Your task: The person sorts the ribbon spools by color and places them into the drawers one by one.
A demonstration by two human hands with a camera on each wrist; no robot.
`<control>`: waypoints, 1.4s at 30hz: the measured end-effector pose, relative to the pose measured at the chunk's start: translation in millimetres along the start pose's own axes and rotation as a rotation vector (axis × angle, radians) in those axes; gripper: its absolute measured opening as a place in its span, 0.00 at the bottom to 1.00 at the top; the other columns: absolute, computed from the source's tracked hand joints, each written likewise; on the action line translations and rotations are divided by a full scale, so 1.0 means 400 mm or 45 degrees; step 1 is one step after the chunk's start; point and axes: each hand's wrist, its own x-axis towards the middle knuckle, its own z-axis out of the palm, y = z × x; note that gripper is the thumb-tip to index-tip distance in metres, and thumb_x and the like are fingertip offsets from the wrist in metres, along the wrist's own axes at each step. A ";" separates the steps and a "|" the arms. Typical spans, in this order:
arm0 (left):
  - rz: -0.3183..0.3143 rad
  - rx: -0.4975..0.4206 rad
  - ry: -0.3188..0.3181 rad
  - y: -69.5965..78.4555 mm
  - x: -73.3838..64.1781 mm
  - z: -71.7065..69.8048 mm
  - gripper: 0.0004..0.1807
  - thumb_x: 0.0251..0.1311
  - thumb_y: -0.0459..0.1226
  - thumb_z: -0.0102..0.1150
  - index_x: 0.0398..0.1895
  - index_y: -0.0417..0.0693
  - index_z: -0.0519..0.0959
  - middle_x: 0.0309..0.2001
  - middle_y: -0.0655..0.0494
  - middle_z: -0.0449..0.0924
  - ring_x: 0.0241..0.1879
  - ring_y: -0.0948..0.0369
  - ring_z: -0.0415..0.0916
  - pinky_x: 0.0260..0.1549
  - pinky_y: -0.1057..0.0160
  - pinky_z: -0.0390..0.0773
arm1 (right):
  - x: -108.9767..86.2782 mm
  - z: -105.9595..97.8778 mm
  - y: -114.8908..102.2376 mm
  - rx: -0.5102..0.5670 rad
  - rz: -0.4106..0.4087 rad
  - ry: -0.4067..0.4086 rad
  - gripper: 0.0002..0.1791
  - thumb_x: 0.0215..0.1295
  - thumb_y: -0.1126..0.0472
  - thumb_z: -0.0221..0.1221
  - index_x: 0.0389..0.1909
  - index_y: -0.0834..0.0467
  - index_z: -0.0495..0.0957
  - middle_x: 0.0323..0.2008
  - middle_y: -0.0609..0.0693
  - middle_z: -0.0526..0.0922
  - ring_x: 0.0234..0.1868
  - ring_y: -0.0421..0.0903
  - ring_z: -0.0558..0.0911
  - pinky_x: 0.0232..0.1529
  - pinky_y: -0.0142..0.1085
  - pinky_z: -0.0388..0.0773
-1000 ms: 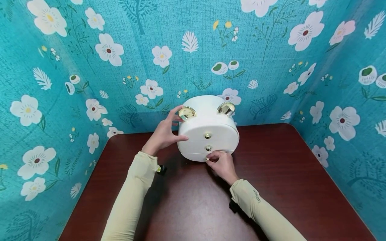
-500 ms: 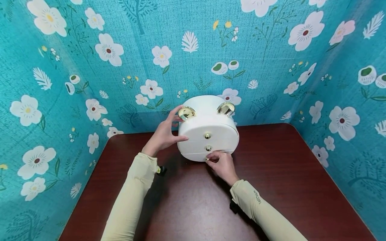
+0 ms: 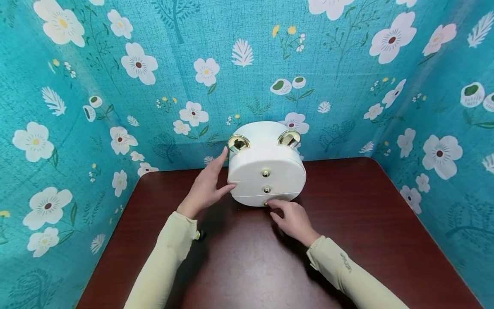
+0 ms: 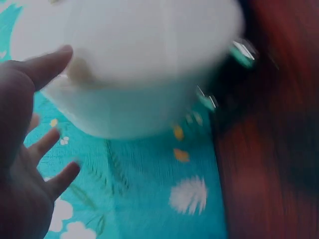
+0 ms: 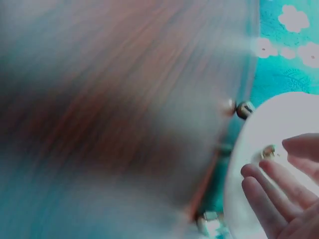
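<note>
A white rounded drawer box (image 3: 285, 174) with a flat front stands on the table. Gold knobs run down its front: a top knob (image 3: 266, 174), a middle knob (image 3: 267, 189), and a bottom knob (image 3: 266, 203) partly covered by fingers. My left hand (image 3: 204, 189) is beside the box's left side, its fingers straight and thumb apart; whether the thumb touches the box I cannot tell. My right hand (image 3: 294, 219) has its fingertips at the bottom knob. In the right wrist view its loose fingers (image 5: 279, 194) are spread, pinching nothing, near a knob (image 5: 268, 152).
Two gold bell-shaped ears, a left ear (image 3: 239, 143) and a right ear (image 3: 289, 138), stick out from the box's top. A dark red-brown table (image 3: 247, 257) lies beneath. Blue flowered cloth (image 3: 173, 86) hangs close behind the box and along both sides.
My right fingers have let go of the bottom knob, and that hand has shifted slightly right and down. My left hand has drawn back left from the box's side and left ear.
</note>
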 end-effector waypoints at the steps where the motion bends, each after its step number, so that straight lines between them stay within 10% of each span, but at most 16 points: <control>1: 0.023 0.101 0.012 -0.004 -0.015 0.002 0.58 0.55 0.55 0.65 0.77 0.64 0.33 0.76 0.66 0.41 0.73 0.58 0.49 0.67 0.46 0.58 | -0.011 -0.014 0.003 -0.031 -0.035 0.006 0.18 0.56 0.58 0.66 0.49 0.46 0.83 0.45 0.40 0.85 0.43 0.40 0.84 0.40 0.41 0.80; 13: 0.048 0.584 -0.028 -0.075 -0.249 -0.043 0.44 0.60 0.64 0.48 0.76 0.65 0.47 0.76 0.61 0.45 0.76 0.58 0.38 0.69 0.43 0.47 | -0.095 -0.237 0.091 -0.262 -0.190 0.163 0.25 0.55 0.51 0.68 0.56 0.46 0.79 0.49 0.46 0.82 0.52 0.46 0.79 0.47 0.47 0.78; 18: 0.026 0.676 0.025 -0.105 -0.309 -0.089 0.45 0.56 0.64 0.52 0.75 0.64 0.51 0.75 0.57 0.49 0.76 0.55 0.39 0.70 0.42 0.42 | -0.091 -0.324 0.136 -0.481 -0.261 0.132 0.42 0.51 0.44 0.68 0.69 0.46 0.66 0.66 0.53 0.69 0.70 0.55 0.61 0.70 0.52 0.54; 23: 0.023 0.741 0.077 -0.112 -0.335 -0.132 0.46 0.53 0.65 0.53 0.75 0.64 0.54 0.76 0.56 0.47 0.75 0.53 0.39 0.70 0.41 0.38 | -0.080 -0.384 0.167 -0.674 -0.302 0.132 0.51 0.46 0.36 0.65 0.73 0.45 0.58 0.74 0.52 0.55 0.76 0.53 0.46 0.73 0.54 0.38; 42: -0.032 0.769 0.123 -0.125 -0.366 -0.176 0.48 0.51 0.68 0.49 0.75 0.64 0.53 0.76 0.59 0.43 0.75 0.51 0.38 0.70 0.40 0.34 | -0.096 -0.437 0.203 -0.792 -0.227 0.136 0.55 0.45 0.31 0.61 0.74 0.44 0.53 0.76 0.50 0.47 0.76 0.54 0.42 0.72 0.56 0.32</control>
